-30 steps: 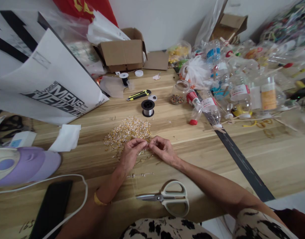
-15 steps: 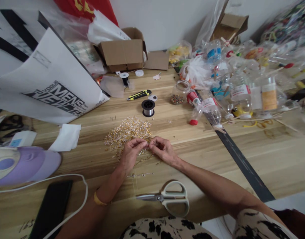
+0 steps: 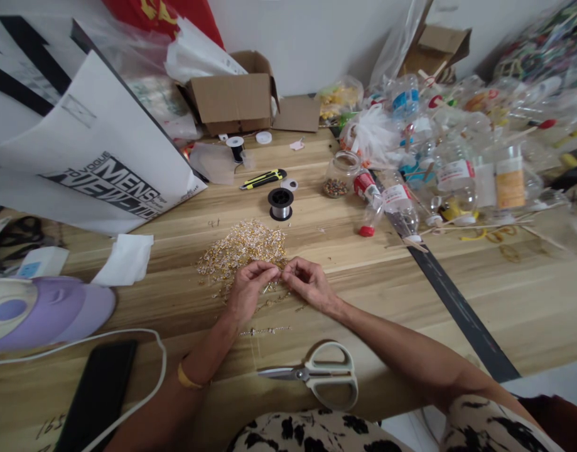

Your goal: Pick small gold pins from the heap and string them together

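The brown wood-grained surface [image 3: 387, 282] is backed by a white wall [image 3: 316, 50]; at a heap of small gold-and-clear pieces [image 3: 243, 245], left hand [image 3: 247, 290] and right hand [image 3: 312, 285] are pinched narrow, contents indiscernible.

A cream-beige garment [image 3: 311, 433] with a bold black print dresses the wearer, its irregular, petal-like blotches scattered over the pale cloth at the bottom edge of the head camera's view. A loose sleeve [image 3: 476, 420] in the same black-on-cream pattern covers the right upper arm, leaving the forearm bare. On the left forearm, above the wrist, sits a yellow, gold-toned bracelet [image 3: 188, 378], a smooth, curved band that appears plain at this distance. Both the left hand [image 3: 245, 289] and the right hand [image 3: 311, 287] are ungloved.
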Tool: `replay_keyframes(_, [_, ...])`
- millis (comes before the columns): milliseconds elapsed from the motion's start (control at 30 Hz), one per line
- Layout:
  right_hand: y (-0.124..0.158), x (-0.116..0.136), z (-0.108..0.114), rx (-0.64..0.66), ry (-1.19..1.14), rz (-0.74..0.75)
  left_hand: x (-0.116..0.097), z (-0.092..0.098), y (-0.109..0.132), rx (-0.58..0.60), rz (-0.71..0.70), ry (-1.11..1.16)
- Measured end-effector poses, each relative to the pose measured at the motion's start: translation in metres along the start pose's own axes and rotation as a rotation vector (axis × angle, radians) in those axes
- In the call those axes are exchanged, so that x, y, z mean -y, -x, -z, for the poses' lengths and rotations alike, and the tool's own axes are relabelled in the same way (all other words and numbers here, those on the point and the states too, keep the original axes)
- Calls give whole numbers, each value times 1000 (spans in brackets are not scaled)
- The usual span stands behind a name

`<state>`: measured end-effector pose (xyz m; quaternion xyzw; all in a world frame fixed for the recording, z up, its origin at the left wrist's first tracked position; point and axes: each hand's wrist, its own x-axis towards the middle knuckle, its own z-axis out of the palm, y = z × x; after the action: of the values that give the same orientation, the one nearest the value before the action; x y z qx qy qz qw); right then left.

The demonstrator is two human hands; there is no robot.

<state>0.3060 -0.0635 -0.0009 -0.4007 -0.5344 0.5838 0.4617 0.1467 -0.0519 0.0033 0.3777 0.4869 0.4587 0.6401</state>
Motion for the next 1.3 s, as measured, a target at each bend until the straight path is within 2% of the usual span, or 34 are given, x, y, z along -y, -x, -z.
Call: replay_keyframes(1300, [0,1,0,-1,11,-37,-1,1,1,-11,-20,-77])
